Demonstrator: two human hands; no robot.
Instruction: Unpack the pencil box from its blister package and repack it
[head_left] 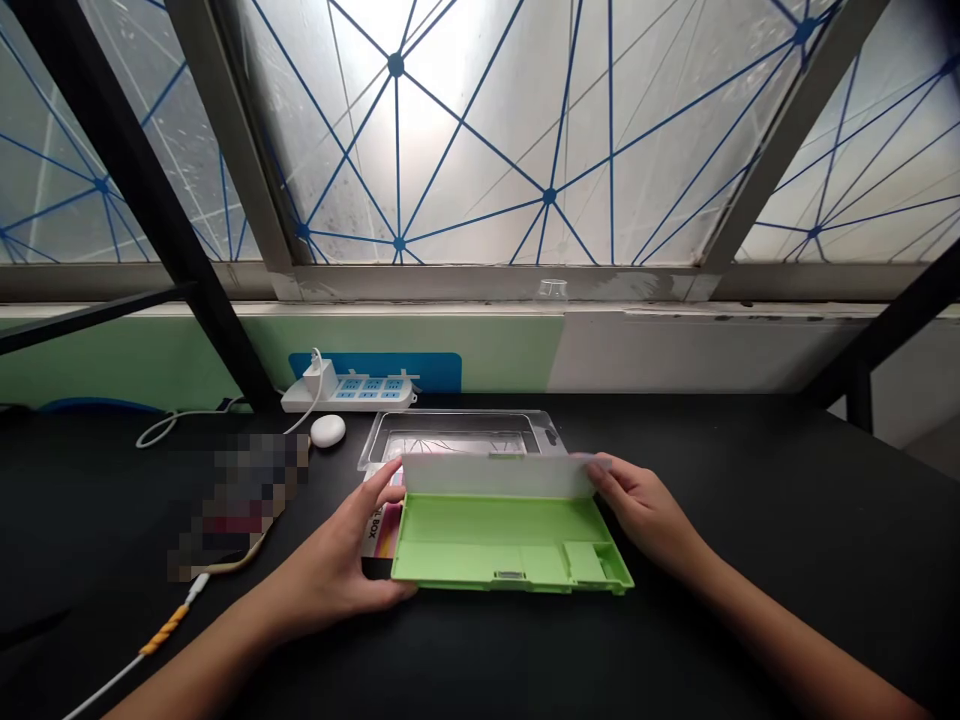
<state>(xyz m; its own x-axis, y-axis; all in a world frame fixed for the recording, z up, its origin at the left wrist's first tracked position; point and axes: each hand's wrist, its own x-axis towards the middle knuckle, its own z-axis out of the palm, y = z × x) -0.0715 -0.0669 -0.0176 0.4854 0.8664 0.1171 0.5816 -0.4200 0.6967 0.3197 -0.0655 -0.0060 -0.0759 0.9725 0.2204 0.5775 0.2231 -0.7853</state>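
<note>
A green pencil box (480, 535) is held up in front of me, its whitish lid (495, 475) raised along the far side. Inside, a small compartment sits at the right end and the long tray holds nothing. My left hand (360, 560) grips the box's left end, thumb at the near edge and fingers at the far corner. The right hand (637, 505) pinches the lid's right edge. Behind the box lies a clear plastic package (457, 425), and a printed card (382, 530) with the letters "L BOX" is partly hidden by the box and my left fingers.
A white power strip (352, 388) with a plugged-in charger stands by the wall. Near it is a white round case (328, 431). A cable (169, 630) runs to a blurred-out object on the left. Black frame bars (217, 330) rise at both sides of the black table (787, 520).
</note>
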